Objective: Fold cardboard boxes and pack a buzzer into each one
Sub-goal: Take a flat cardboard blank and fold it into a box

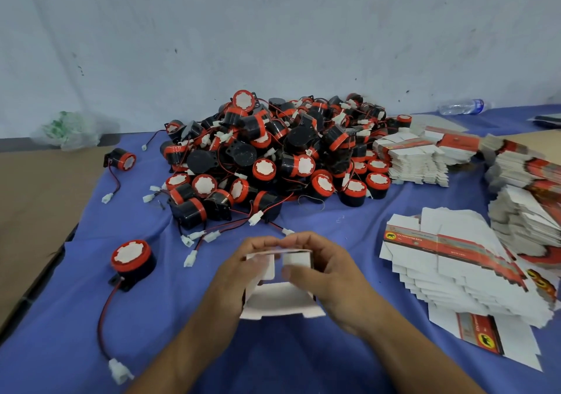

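Observation:
Both my hands hold a small white cardboard box (280, 302) over the blue cloth, near the front middle. My left hand (239, 275) grips its left side with the thumb on a side flap. My right hand (328, 275) grips the right side, its thumb pressing the other side flap inward. The box's large flap hangs open toward me. A single black-and-red buzzer (132, 260) with a red-black wire stands to the left of my hands. A big pile of buzzers (273, 156) lies behind the box.
Stacks of flat printed box blanks (455, 269) lie at the right, with more blanks (416, 156) further back. A lone buzzer (121, 158) sits at the far left. A plastic bottle (464, 106) and a crumpled bag (71, 131) lie by the wall. Brown cardboard (36, 199) borders the left.

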Demonstrator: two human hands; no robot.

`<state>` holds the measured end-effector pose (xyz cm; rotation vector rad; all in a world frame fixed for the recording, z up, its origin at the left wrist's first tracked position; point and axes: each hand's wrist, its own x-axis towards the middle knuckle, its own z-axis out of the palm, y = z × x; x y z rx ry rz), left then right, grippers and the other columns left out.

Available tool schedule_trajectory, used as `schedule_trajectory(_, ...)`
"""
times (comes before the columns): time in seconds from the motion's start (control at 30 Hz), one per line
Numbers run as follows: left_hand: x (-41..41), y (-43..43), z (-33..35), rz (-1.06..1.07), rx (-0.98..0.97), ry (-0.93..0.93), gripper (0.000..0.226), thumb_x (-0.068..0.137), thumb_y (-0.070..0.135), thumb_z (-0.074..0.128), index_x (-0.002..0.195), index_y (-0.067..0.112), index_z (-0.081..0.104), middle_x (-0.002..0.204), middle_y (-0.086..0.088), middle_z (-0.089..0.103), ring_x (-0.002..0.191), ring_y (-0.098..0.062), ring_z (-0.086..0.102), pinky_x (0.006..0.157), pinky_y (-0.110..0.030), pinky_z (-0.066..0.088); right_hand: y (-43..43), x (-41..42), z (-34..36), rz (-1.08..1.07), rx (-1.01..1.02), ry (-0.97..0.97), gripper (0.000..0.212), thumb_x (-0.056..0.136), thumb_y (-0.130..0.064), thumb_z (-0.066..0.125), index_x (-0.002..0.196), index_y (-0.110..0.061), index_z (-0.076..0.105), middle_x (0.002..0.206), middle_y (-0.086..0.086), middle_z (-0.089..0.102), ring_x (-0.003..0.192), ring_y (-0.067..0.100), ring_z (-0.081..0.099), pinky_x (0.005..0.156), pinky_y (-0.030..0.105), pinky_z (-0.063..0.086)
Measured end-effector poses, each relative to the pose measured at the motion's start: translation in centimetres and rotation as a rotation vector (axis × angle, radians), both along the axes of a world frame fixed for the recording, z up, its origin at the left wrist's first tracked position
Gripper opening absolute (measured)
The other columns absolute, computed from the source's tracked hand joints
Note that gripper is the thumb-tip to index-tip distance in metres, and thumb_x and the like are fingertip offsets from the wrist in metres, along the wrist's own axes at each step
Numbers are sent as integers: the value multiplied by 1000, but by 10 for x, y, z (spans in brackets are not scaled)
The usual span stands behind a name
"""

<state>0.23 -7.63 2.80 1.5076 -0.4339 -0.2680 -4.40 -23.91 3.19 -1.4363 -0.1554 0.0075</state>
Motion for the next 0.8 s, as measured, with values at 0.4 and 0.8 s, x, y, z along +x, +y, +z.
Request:
schedule_trajectory(0.4, -21, 2, 0, 118, 3, -337, 42, 90, 50, 48, 113, 16, 57, 103, 4, 64, 92, -16, 63, 77, -25, 53, 16, 0, -7, -185, -54, -139, 26, 78, -58, 63, 95, -40, 72, 82, -10, 66, 74, 5, 58, 65, 20, 48)
schedule_trajectory(0.8, -12, 6, -9, 215, -93, -206, 37, 90, 44, 52, 127, 44, 49, 122, 19, 60, 112, -6, 61, 85, -17, 50, 22, 0, -15, -166, -19, -208, 28, 85, -30, 66, 110, -43, 67, 109, -4, 71, 98, 10, 65, 82, 26, 53)
